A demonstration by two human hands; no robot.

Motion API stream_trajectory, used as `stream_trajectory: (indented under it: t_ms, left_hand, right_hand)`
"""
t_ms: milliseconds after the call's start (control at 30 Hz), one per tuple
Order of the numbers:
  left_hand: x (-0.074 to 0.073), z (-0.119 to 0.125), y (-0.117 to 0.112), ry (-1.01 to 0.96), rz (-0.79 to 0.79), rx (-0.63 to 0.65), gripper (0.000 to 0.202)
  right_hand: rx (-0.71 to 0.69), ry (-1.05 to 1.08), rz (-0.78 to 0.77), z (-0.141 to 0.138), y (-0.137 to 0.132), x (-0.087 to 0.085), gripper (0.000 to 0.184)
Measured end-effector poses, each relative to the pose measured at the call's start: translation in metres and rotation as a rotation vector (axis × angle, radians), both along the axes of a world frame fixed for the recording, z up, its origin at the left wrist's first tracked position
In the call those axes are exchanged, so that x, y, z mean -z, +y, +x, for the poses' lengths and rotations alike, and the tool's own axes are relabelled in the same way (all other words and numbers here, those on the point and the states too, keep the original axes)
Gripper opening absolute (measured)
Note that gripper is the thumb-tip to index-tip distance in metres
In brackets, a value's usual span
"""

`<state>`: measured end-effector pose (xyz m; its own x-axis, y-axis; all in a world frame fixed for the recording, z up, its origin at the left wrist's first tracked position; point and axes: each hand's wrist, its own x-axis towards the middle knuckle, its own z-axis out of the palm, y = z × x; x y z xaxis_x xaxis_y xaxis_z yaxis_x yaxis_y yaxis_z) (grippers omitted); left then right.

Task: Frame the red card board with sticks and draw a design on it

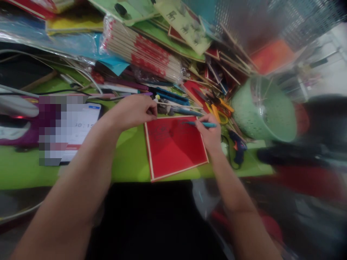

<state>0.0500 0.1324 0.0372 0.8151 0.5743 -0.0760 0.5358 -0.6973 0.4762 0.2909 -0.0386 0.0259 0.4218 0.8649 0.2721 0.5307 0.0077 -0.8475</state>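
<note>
A red board (176, 146) with a pale edge lies on the green table (130, 159) in front of me. My right hand (208, 135) is closed round a teal pen (202, 124), its tip resting on the board's upper part, where faint dark marks show. My left hand (135, 110) is curled at the board's top left corner, fingertips pinched by the clutter of pens; what it holds, if anything, I cannot make out.
A phone (81, 124) lies at the left, beside a purple device (16, 126). Behind the board are a wrapped bundle of sticks (141, 52), pens, orange scissors (219, 110) and stacked coloured boards. A green perforated basket (262, 112) and a blue glue gun (238, 148) sit at the right.
</note>
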Motion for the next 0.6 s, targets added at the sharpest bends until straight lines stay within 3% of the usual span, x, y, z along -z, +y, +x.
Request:
stream_trajectory:
  t_ms: [600]
  left_hand:
    - [-0.0047, 0.0015, -0.0027, 0.058, 0.01, -0.009, 0.03]
  right_hand:
    - [-0.069, -0.012, -0.041, 0.0025, -0.0034, 0.0021, 0.013]
